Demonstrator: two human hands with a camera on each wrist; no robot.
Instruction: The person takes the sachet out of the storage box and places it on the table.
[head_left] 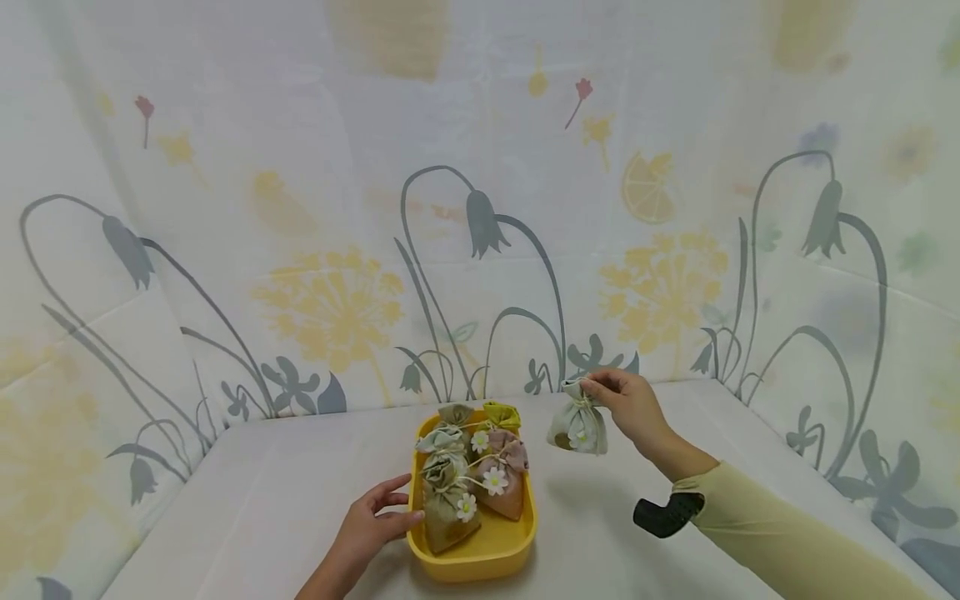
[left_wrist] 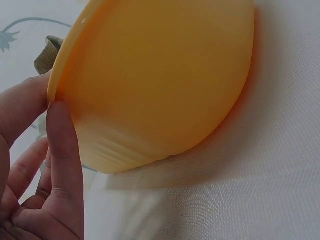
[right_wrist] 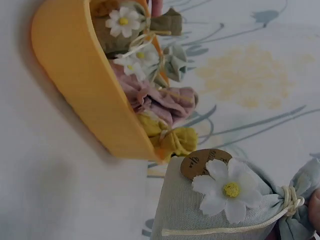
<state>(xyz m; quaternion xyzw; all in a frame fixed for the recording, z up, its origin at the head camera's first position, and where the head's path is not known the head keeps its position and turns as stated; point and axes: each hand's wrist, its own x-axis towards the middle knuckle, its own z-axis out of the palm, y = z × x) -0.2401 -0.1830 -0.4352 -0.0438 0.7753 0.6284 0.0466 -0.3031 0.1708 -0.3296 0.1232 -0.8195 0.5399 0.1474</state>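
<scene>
My right hand [head_left: 626, 408] pinches a pale grey-green drawstring pouch [right_wrist: 170, 200] by its gathered neck, holding it above the table to the right of a yellow tub. A white cloth flower [right_wrist: 231, 190] and a brown oval tag [right_wrist: 202, 162] decorate this pouch. With thumb and finger my left hand [head_left: 375, 517] pinches the left rim of the yellow tub [head_left: 472, 571]. Inside the tub stand several tied pouches, among them an olive-brown pouch [head_left: 446, 525], a pink pouch [head_left: 504, 487] and a mustard pouch [right_wrist: 181, 141]. Their lower parts are partly hidden.
The tub rests on a white-covered table [head_left: 300, 492]. Behind it hangs a pale curtain [head_left: 480, 317] printed with flowers, which also closes in both sides. A black wrist device [head_left: 667, 514] is strapped at my right sleeve [head_left: 795, 517].
</scene>
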